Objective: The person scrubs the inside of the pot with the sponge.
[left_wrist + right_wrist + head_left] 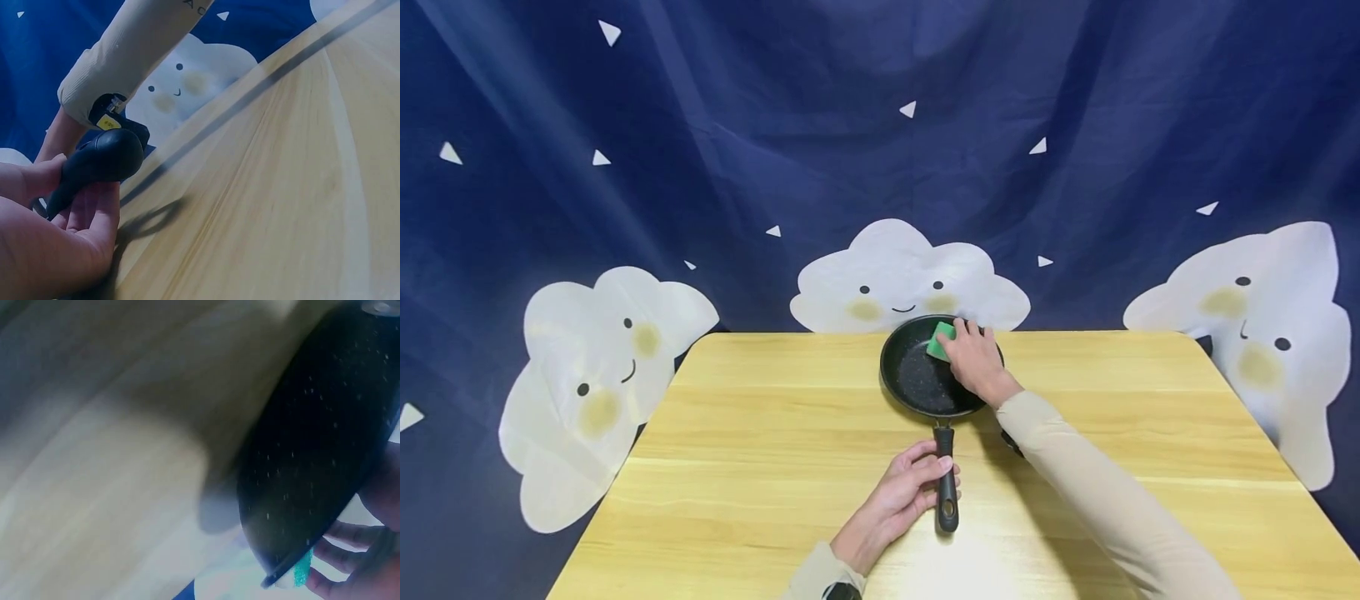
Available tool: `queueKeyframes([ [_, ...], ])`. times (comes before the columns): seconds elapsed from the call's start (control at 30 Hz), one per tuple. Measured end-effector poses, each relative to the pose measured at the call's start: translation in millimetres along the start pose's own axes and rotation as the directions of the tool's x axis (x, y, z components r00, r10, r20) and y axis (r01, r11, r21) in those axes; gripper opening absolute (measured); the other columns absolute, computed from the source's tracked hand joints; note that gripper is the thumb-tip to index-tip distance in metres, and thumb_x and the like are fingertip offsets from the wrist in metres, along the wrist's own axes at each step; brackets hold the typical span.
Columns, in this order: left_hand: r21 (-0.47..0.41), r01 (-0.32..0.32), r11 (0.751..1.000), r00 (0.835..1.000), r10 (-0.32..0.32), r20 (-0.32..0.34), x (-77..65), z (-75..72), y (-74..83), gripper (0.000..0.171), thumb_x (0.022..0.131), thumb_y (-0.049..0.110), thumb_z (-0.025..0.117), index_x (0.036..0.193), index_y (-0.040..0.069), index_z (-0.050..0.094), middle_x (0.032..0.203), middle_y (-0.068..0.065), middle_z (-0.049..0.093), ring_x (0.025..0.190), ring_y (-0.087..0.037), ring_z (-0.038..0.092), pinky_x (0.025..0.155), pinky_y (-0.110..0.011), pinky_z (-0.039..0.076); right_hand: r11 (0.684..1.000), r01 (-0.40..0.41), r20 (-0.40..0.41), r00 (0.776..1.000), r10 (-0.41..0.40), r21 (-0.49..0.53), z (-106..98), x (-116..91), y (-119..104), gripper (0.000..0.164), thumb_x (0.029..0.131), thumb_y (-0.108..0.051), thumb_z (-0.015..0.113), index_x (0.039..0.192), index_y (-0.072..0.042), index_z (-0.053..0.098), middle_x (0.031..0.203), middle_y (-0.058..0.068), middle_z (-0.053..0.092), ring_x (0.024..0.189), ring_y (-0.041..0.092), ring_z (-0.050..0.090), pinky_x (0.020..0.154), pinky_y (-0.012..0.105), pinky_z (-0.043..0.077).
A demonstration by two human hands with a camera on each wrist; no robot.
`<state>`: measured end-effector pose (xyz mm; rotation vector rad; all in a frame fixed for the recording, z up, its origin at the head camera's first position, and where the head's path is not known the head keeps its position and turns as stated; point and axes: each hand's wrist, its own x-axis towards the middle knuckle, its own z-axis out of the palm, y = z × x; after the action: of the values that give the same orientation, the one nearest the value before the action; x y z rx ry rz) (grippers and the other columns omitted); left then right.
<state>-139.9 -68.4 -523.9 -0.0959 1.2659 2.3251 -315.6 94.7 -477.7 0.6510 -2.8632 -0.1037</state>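
Note:
A black frying pan (917, 379) with a speckled surface is held over the table, its round bowl pointing away from me. My left hand (901, 493) grips the black handle (947, 497), thumb on top and fingers beneath; the left wrist view shows the handle end (112, 156) raised above its shadow. In my right hand (976, 360), a green sponge (940, 342) is pinched against the inside of the pan, near the far rim. The right wrist view catches the pan's dark outer side (312, 456), with a bit of sponge (302, 569) showing past the rim beside the fingers.
A light wooden table (760, 433) lies under both hands. Behind it hangs a dark blue curtain (820, 158) with white clouds and small triangles, meeting the table's far edge. A dark wrist device (841, 592) sits at the left cuff.

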Motion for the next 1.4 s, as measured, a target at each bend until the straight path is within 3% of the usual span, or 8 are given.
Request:
queueKeyframes([
  [0.37,-0.008,0.004,1.0,1.0,-0.004,0.0,-0.1,1.3,0.9,0.029,0.099,0.004,0.065,0.127,0.0,0.057,0.097,-0.007,0.07,0.091,-0.018,0.067,0.08,-0.035,0.061,1.0,0.02,0.039,0.999,-0.021,0.011,-11.5,-8.7,13.2,0.041,0.086,-0.015,0.081,0.125,-0.016,0.068,0.124,0.023,0.058,0.118,0.044,0.052,0.084,0.059,0.05],
  [0.83,0.0,0.012,1.0,1.0,-0.012,0.01,-0.3,-0.1,1.4,0.038,0.1,0.007,0.065,0.135,-0.002,0.053,0.103,-0.01,0.068,0.095,-0.02,0.067,0.087,-0.038,0.06,0.995,0.038,0.051,0.998,-0.044,0.097,-22.5,-20.8,18.2,0.027,0.088,0.0,0.067,0.111,-0.013,0.077,0.105,0.018,0.06,0.108,0.042,0.054,0.083,0.056,0.049],
  [1.4,-0.031,0.01,0.999,0.999,-0.008,0.043,-0.1,-4.0,-0.4,0.038,0.1,0.004,0.064,0.135,-0.004,0.053,0.101,-0.01,0.068,0.094,-0.019,0.068,0.085,-0.037,0.061,0.983,0.075,0.144,0.985,-0.099,0.166,-28.9,-27.1,17.8,0.03,0.091,-0.007,0.073,0.121,-0.01,0.075,0.108,0.018,0.064,0.095,0.039,0.059,0.075,0.056,0.054],
])
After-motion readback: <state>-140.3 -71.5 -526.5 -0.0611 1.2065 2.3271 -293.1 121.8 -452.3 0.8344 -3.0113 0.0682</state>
